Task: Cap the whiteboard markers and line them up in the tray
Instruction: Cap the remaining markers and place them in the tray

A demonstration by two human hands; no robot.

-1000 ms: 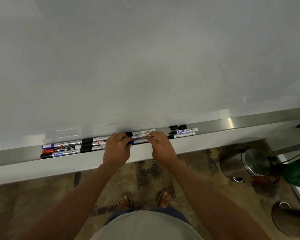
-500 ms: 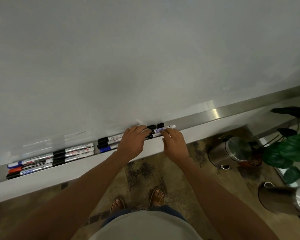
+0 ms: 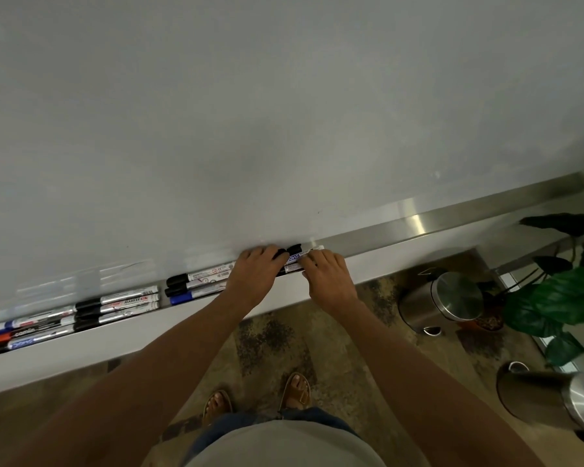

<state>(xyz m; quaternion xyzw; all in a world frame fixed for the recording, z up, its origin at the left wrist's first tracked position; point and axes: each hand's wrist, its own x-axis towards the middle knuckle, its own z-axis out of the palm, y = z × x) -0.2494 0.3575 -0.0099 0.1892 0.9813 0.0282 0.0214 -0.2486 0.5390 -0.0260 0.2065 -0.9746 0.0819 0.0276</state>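
Note:
A steel tray [image 3: 418, 227] runs along the bottom of the whiteboard. Capped markers lie lined up in it in three groups: far left [image 3: 27, 328], left of centre [image 3: 122, 303] and middle [image 3: 199, 279]. My left hand [image 3: 255, 276] rests over the tray, its fingertips curled round a black cap [image 3: 280, 254]. My right hand [image 3: 329, 278] pinches a white marker with a blue label [image 3: 297, 258]. A second marker [image 3: 292, 269] lies just below it. Another loose black cap [image 3: 294, 247] sits at the tray's back. The marker tips are hidden by my fingers.
Below the tray lies a patterned floor with my sandalled feet [image 3: 257, 399]. A steel pedal bin [image 3: 445, 301] stands at the right, a second steel bin [image 3: 553, 399] nearer me. A green potted plant [image 3: 560, 298] fills the right edge.
Both hands have left the middle marker group and shifted right along the tray to the two markers and loose caps. The view has swung right with them.

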